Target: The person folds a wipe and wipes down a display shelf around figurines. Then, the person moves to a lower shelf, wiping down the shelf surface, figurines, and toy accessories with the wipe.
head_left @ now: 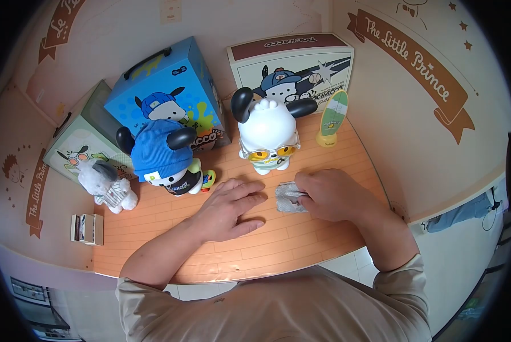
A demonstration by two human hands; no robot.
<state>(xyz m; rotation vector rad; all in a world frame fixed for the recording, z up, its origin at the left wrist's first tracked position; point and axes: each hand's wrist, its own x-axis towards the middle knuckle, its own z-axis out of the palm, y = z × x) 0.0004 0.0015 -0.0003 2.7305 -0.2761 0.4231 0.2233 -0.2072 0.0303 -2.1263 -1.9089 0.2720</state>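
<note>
My right hand [329,194] is closed on a crumpled grey cloth [288,198], which lies against the wood-patterned tabletop [255,245]. To the left of it, my left hand [231,211] rests palm down on the table with its fingers apart and nothing held. Just beyond both hands stands a white dog figure [268,134] with black ears and yellow glasses. A figure in a blue knit hat [163,157] stands beyond my left hand, beside a small colourful skateboard [209,180]. Behind my right hand is a green surfboard piece [333,114] on a yellow base.
A blue box [153,85], a cream box with a maroon band [292,65] and a green box [84,131] stand at the back. At the left are a plush dog [107,188] and a small white rack [87,229]. Printed panels [415,114] enclose the table.
</note>
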